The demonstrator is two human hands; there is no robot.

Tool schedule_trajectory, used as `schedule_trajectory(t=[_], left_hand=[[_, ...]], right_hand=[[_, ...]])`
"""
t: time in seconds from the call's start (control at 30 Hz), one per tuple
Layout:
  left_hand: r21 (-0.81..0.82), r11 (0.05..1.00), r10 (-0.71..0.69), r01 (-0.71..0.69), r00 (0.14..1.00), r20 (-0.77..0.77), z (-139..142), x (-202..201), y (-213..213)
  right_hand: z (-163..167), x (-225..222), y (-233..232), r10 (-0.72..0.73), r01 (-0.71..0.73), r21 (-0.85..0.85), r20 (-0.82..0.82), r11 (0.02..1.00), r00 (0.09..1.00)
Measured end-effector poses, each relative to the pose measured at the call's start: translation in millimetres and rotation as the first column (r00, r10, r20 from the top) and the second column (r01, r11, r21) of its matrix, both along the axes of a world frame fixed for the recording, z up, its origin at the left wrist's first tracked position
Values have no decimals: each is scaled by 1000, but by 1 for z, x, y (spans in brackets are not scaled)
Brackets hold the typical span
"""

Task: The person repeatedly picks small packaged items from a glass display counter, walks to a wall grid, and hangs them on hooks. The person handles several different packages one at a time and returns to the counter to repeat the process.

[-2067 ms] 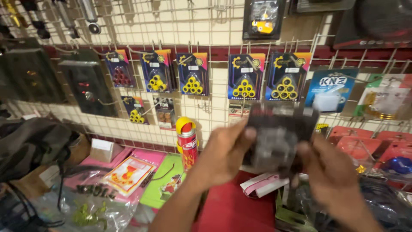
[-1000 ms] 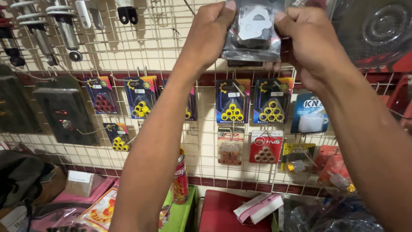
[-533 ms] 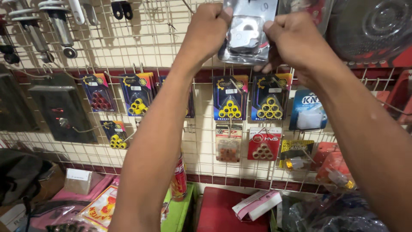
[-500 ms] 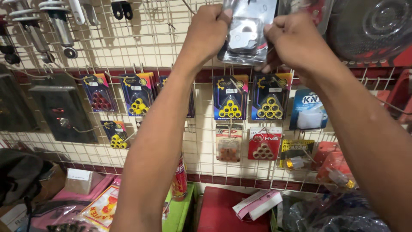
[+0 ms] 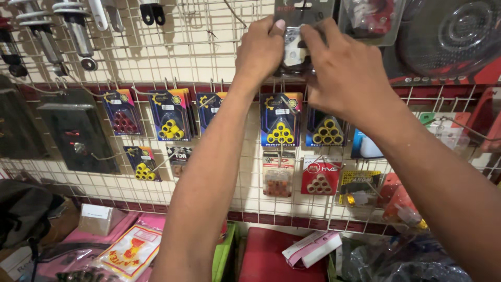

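Both hands, left hand and right hand, pinch a clear blister pack against the white wire grid wall, above yellow roller packs.

Both arms are stretched way up, forearms angled in toward each other so the hands meet up at the clear blister pack on the wire grid. Left hand grips its left edge, thumb on the front. Right hand clamps its right side, fingers curled (knuckles facing the camera).
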State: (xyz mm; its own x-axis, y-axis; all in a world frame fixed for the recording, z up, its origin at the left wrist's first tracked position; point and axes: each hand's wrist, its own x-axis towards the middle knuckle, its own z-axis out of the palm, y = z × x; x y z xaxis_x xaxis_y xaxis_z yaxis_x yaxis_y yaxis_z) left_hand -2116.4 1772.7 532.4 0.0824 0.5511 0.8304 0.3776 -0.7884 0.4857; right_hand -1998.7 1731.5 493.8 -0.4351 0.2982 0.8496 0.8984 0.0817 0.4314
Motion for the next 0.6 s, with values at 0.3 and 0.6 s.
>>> schedule_trajectory(t=[0.3, 0.6], left_hand=[[-22, 999, -30, 30, 999, 13, 2, -3, -5], [-98, 993, -60, 58, 998, -12, 6, -7, -16]], right_hand=[[9, -13, -6, -83, 78, 58, 99, 995, 992], [15, -24, -18, -121, 109, 87, 140, 990, 983]])
